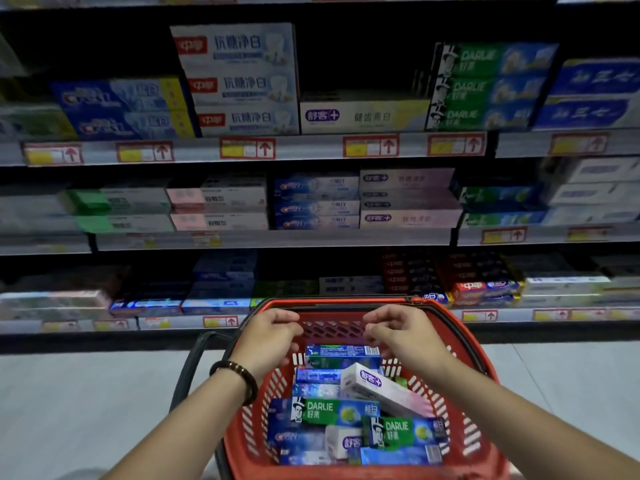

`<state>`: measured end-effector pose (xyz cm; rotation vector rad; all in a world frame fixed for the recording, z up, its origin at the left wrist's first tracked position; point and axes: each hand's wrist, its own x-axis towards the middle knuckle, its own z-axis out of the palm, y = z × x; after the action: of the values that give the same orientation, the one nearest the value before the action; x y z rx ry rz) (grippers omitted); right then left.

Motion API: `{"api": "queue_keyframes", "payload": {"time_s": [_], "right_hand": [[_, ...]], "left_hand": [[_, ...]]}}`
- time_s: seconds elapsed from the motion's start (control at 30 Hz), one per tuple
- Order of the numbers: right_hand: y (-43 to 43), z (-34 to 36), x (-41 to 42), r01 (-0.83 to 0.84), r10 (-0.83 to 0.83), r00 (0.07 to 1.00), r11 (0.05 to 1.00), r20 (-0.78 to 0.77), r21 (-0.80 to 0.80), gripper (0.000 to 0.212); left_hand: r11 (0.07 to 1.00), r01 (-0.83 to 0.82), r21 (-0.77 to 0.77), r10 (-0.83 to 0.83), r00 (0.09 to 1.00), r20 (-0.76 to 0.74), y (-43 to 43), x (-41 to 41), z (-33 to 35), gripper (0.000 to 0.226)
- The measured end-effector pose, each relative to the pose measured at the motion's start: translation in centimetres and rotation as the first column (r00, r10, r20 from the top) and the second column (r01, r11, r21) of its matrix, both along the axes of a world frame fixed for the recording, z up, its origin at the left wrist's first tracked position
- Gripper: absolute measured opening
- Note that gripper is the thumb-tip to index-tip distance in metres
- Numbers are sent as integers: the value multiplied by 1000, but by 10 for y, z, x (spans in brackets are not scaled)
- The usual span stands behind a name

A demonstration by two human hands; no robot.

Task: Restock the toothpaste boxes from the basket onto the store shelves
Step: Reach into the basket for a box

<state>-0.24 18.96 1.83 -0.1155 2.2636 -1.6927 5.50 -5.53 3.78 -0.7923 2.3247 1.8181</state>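
Left hand (270,336) and right hand (403,336) hover above the far end of the red slotted plastic basket (242,431), fingers loosely curled, gripping nothing. Cardboard toothpaste boxes (332,412) lie piled inside the basket below the hands. Stocked store shelves (311,148) stand just behind.

— Where were the hands?
— Left hand (268,336) and right hand (403,336) hovered over the red basket (346,301), fingers loosely curled, empty.
— Inside?
— A green Darlie box (332,412) among other toothpaste boxes
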Motion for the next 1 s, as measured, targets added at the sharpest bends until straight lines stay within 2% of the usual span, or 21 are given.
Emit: {"api": "queue_keyframes", "payload": {"time_s": [0.3,0.53,0.77,0.87,1.0], "right_hand": [[14,-7,3,80,-65,986,993,154,-88,9],[29,-14,3,146,-136,965,989,223,-29,8],[40,-24,5,83,-103,945,994,311,74,7],[45,-26,5,62,-88,946,994,312,91,8],[53,-25,2,61,-84,929,995,361,76,15]], "left_hand": [[999,31,31,-33,995,90,4,3,-13,16],[994,109,-18,-105,986,130,24,-3,-21,14],[985,145,-98,-127,978,165,52,-15,-35,6],[976,183,-118,-162,972,170,64,-22,-46,15],[956,224,-188,-189,964,186,71,-34,-67,39]]}}
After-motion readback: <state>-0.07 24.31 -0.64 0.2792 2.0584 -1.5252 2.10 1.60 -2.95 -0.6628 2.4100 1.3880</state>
